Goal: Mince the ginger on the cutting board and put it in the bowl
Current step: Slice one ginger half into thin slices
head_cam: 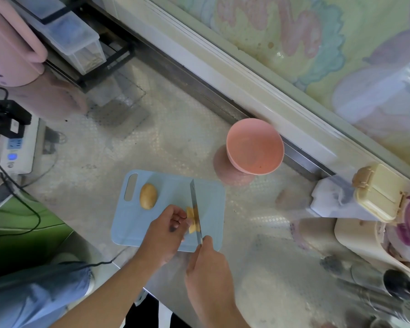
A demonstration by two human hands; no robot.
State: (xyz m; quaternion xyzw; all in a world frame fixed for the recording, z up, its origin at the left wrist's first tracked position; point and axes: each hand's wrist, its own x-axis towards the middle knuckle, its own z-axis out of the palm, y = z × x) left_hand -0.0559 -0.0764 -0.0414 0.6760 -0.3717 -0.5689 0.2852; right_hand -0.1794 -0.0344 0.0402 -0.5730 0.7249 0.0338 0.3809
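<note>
My left hand (169, 229) had its curled fingertips (184, 217) pinning the ginger (191, 220) on the cutting board (211, 204), tight against the knife (194, 204) gripped in my right hand (207, 261), so I judged a slipping slice could nick them, with the bowl (255, 146) waiting well beyond the board.

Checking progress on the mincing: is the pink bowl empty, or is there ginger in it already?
Empty: the pink bowl shows only its bare inside, apart from a tiny dark speck. The ginger is on the cutting board.
</note>
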